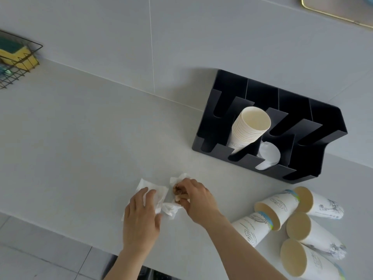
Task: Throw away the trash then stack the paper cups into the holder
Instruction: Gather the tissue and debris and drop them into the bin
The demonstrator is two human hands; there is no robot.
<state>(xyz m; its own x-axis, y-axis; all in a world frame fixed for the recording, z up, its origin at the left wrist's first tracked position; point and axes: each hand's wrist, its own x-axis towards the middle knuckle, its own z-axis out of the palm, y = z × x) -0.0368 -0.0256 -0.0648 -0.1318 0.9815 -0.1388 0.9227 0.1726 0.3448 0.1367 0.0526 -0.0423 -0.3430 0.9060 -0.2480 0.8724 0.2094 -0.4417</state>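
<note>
A crumpled white tissue (161,196) lies on the grey counter (80,148) near its front edge. My left hand (141,217) rests flat on the tissue's left part, fingers spread. My right hand (196,199) is closed on brownish scraps of trash (178,193) and the tissue's right end. Several loose printed paper cups (298,227) lie on their sides at the right. The black cup holder (314,138) stands further back, with a stack of white cups (250,128) leaning in one slot and white lids (269,156) in the slot beside it.
A black wire basket (18,63) with a yellow-green sponge hangs at the far left against the wall. A gold-rimmed tray (339,13) shows at the top right corner. The counter's front edge runs just below my hands, with floor tiles beyond.
</note>
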